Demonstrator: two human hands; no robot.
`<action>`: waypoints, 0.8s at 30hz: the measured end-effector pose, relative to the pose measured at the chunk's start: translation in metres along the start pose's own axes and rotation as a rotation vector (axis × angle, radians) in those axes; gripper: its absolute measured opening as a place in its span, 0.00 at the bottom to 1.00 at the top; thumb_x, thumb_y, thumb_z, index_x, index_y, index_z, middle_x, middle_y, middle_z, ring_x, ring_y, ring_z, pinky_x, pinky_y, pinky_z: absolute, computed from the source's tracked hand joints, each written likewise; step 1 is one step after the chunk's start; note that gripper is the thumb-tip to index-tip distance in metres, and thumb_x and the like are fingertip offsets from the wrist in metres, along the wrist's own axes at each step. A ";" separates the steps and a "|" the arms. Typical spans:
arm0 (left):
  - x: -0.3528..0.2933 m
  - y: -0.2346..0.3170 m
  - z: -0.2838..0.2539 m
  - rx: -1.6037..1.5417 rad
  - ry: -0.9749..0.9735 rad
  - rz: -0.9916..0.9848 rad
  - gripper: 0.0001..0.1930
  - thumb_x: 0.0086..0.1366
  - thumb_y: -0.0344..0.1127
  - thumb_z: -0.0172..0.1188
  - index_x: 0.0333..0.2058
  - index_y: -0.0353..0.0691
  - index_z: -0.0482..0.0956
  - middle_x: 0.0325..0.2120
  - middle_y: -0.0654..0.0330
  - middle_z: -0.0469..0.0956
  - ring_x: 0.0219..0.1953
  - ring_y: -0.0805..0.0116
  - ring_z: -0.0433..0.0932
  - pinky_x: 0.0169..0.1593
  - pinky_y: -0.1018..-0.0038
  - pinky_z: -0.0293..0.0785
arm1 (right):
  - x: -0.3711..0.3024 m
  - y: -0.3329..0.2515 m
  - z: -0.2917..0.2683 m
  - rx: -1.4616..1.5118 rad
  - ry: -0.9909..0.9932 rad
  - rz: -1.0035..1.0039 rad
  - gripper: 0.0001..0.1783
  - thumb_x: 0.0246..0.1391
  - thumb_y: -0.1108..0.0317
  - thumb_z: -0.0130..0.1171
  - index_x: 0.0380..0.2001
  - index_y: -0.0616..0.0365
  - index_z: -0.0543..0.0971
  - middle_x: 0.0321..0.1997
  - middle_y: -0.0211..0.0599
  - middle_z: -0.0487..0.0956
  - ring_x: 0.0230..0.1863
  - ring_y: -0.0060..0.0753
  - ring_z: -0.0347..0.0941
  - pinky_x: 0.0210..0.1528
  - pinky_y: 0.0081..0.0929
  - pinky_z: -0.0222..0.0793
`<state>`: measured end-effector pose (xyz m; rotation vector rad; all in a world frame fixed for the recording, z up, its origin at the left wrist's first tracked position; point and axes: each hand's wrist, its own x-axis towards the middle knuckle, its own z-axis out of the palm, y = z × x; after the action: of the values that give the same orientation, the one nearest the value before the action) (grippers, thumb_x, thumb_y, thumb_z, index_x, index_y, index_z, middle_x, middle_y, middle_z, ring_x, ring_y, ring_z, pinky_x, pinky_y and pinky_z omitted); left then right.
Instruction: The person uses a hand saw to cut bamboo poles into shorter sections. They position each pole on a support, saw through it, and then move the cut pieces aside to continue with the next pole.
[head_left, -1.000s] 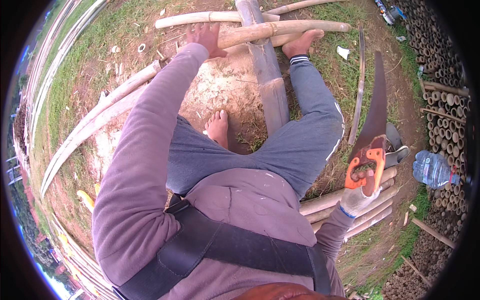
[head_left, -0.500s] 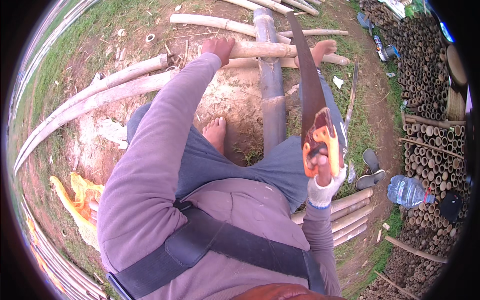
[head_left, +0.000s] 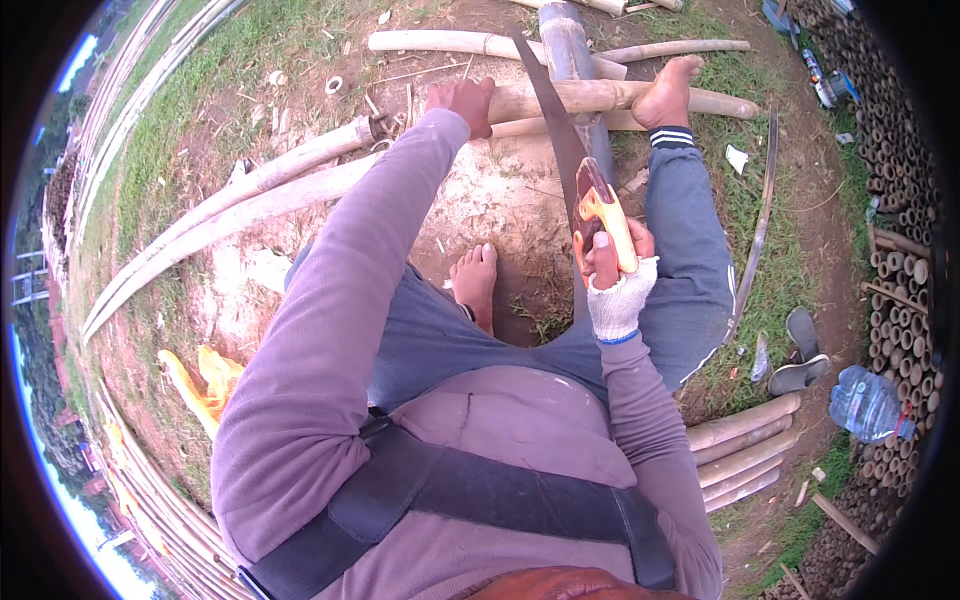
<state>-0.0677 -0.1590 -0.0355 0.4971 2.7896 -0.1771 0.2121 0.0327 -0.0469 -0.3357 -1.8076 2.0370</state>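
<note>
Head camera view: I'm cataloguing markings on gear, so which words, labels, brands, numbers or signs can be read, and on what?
None can be read.
Handsaw: no legible marking.
Clear plastic bottle: any print is too blurred.
Small bottle-like object, upper right: too small to read.

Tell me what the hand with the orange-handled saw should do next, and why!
Perhaps the white-gloved right hand should settle the orange-handled, dark-bladed saw on the tan bamboo pole: its blade crosses in front of it here, while the bare left hand and bare right foot lie over it.
</note>
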 end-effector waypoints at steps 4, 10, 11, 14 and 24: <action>0.005 0.000 -0.002 -0.048 -0.042 -0.035 0.34 0.60 0.48 0.75 0.62 0.47 0.73 0.51 0.48 0.87 0.55 0.45 0.86 0.60 0.53 0.82 | 0.004 0.018 -0.002 -0.103 -0.019 -0.067 0.25 0.70 0.64 0.67 0.62 0.70 0.77 0.52 0.47 0.84 0.46 0.31 0.83 0.50 0.29 0.79; 0.011 0.003 0.002 -0.007 -0.053 -0.061 0.32 0.60 0.47 0.73 0.61 0.46 0.74 0.50 0.47 0.87 0.55 0.45 0.87 0.58 0.53 0.84 | 0.009 0.022 -0.006 -0.197 -0.056 -0.156 0.26 0.69 0.62 0.66 0.62 0.72 0.79 0.55 0.52 0.85 0.53 0.40 0.84 0.57 0.36 0.79; 0.011 0.002 0.001 -0.008 -0.046 -0.048 0.32 0.60 0.46 0.73 0.61 0.46 0.75 0.49 0.47 0.88 0.55 0.45 0.87 0.58 0.53 0.84 | 0.009 0.022 -0.006 -0.217 -0.059 -0.178 0.27 0.69 0.62 0.66 0.62 0.72 0.79 0.55 0.53 0.85 0.53 0.41 0.84 0.57 0.36 0.79; 0.010 0.001 0.001 -0.008 -0.030 -0.028 0.30 0.60 0.46 0.73 0.60 0.45 0.76 0.49 0.47 0.88 0.54 0.45 0.87 0.58 0.54 0.84 | 0.014 0.029 -0.006 -0.326 -0.057 -0.389 0.29 0.73 0.57 0.64 0.66 0.69 0.77 0.53 0.41 0.85 0.41 0.22 0.78 0.44 0.22 0.77; 0.001 0.007 -0.010 -0.008 -0.052 -0.035 0.25 0.65 0.41 0.70 0.59 0.42 0.78 0.51 0.48 0.88 0.54 0.49 0.88 0.58 0.57 0.84 | 0.000 0.026 -0.005 -0.190 -0.089 -0.108 0.28 0.70 0.63 0.65 0.65 0.72 0.77 0.57 0.53 0.84 0.54 0.40 0.84 0.57 0.35 0.79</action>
<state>-0.0690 -0.1503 -0.0269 0.4356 2.7484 -0.1835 0.2107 0.0352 -0.0736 -0.1988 -2.0326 1.8393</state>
